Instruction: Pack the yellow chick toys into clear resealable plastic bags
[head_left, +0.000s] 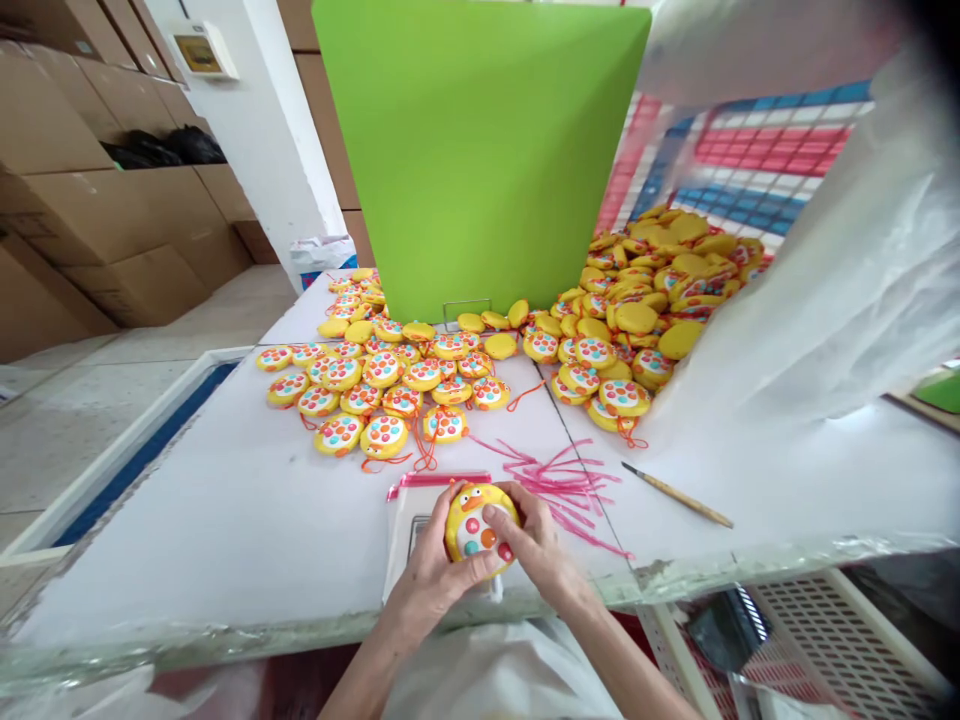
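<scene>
Between both hands, over the table's front edge, is a round yellow chick-faced toy (489, 538) with a white belly and coloured round buttons. My left hand (431, 560) grips its left side, the thumb along the lower front. Around the right side are the fingers of my right hand (541, 545), with that thumb pressed on the belly. Beneath the hands lies a white tray-like thing with a pink edge (442, 479), mostly covered. Pink strips (559, 485) are strewn just beyond the right hand.
Several matching toys (382, 372) with orange cords spread over the table's middle; a larger pile (637, 310) rises at right beside plastic sheeting (795, 300). A green board (487, 150) stands behind. A wooden-handled pointed tool (677, 494) lies right. Below sits a plastic crate (847, 640).
</scene>
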